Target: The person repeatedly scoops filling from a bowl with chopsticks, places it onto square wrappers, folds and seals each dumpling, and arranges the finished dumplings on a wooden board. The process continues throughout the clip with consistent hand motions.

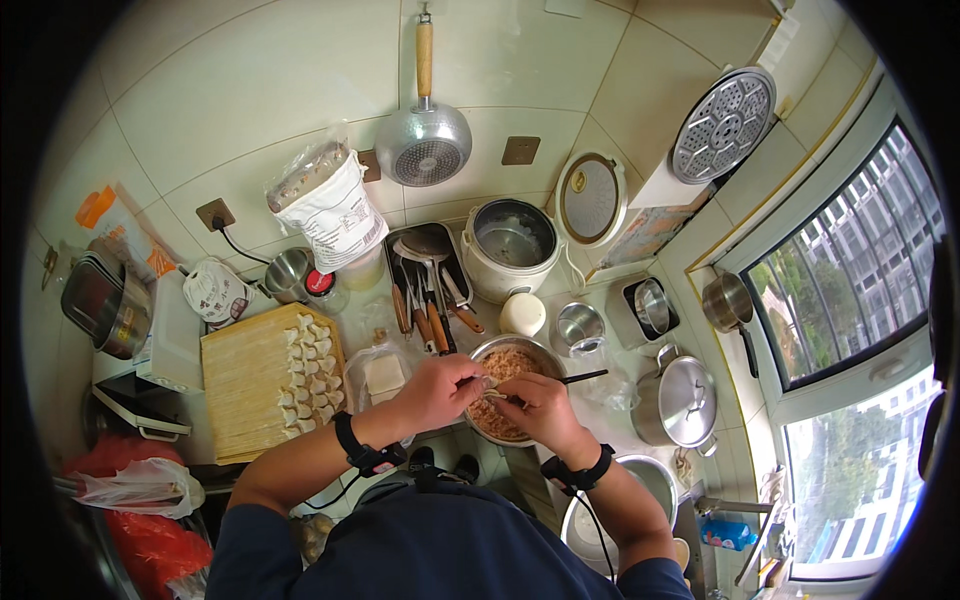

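Observation:
My left hand (444, 388) and my right hand (541, 409) meet over a metal bowl (556, 361). Between their fingertips they pinch a small pale dough piece (492, 393), apparently a folded wonton, partly hidden by the fingers. Pinkish minced filling (510, 363) lies in the bowl, and a dark utensil handle (585, 376) sticks out over its right rim. Left of the bowl, a stack of square dough wrappers (384, 375) rests on a plastic bag, close to my left forearm. Several folded wontons (309, 367) stand in rows along the right side of a wooden board (244, 382).
Behind the bowl are a white lidded jar (523, 314), an open rice cooker (480, 281) and a tray of utensils (391, 244). A steel cup (580, 327) and a lidded pot (686, 401) stand to the right. A large basin (664, 480) sits below my right forearm.

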The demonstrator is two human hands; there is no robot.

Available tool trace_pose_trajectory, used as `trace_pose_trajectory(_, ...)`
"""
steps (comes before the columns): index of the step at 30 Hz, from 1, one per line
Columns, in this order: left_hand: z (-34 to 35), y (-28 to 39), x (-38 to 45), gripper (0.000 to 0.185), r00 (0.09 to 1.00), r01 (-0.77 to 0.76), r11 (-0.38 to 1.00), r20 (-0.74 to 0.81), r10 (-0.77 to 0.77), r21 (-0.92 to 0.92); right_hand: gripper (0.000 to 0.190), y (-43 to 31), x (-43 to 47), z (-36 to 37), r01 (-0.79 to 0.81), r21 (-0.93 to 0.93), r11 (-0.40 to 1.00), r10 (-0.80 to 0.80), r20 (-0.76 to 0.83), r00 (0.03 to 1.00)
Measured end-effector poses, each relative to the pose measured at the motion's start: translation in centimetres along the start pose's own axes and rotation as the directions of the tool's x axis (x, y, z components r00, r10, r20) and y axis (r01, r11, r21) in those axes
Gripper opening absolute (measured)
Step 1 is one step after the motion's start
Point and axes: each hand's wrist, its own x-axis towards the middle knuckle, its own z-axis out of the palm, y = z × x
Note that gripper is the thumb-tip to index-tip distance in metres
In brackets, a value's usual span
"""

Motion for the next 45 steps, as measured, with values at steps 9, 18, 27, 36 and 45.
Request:
trace_pose_trajectory(9,-1.0,-0.7,-2.1,0.019,0.992,-0.068,0.996,-0.110,0.062,-0.052,0.024,-0.3,0.8,1.8,-0.111,0.041,0.993,0.113,-0.041,0.993)
trace_pose_trajectory(18,-3.4,-3.3,-7.2,0.019,0.984,0.153,0.977,-0.071,-0.165,-0.149,0.037,1.4,1.9,7.2,-0.313,0.240,0.919,0.245,0.276,0.929)
trace_pose_trajectory(27,-4.6,-10.0,-20.1,0.013,0.849,0.342,0.940,-0.422,-0.318,-0.020,0.051,2.4,2.8,11.3,-0.454,0.219,0.864,0.283,0.535,0.796)
trace_pose_trajectory(36,-14.6,-21.4,-32.1,0.016,0.426,0.627,0.749,-0.712,-0.558,-0.211,0.037,11.1,-3.0,9.4,-0.725,0.182,0.665,0.627,0.391,0.674)
trace_pose_trajectory(45,-22.3,-30.8,-28.5,0.027,0.453,0.768,0.506,-0.225,-0.862,-0.393,0.037,12.2,-9.0,6.2,-0.781,0.079,0.620,0.741,0.270,0.615)
